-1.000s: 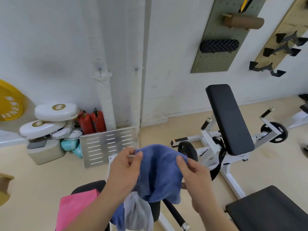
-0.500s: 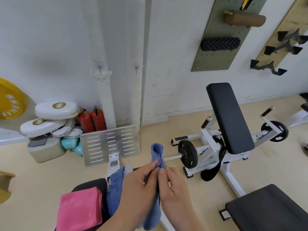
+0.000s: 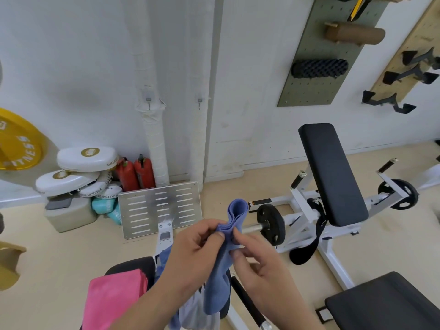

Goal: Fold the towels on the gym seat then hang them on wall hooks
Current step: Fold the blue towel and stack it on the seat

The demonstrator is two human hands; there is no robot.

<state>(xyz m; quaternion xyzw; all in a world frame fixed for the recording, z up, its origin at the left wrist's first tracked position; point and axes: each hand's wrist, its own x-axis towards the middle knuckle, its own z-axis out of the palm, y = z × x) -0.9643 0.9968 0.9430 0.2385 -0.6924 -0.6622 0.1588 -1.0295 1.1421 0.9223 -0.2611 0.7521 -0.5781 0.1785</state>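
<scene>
A gym room with a pale floor [image 3: 59, 258] and a white wall [image 3: 71, 67]. Nearest, at the bottom edge of the view, is the black gym seat [image 3: 133, 266]. One pink towel [image 3: 114, 301] lies folded flat over the seat's left edge, judged finished and parked there to wait for hanging. At the seat's right edge a grey-white towel [image 3: 197, 315] hangs rumpled, seemingly not yet folded, and a blue fold [image 3: 164, 256] shows beside the left wrist; I cannot tell whether it is a separate towel. Above the seat, both hands hold one blue towel [image 3: 237, 210] in the air. The left hand [image 3: 192, 251] pinches it between thumb and fingers, and the right hand [image 3: 262, 265] grips it from the other side. The cloth is doubled into a narrow strip with a loop standing up above the fingers, probably to square the layers before the next fold. That makes at least three towels, one of them in hand. Far beyond, two wall hooks [image 3: 148, 102] [image 3: 199, 101] sit side by side on the wall, both bare, so no hanging has begun.
</scene>
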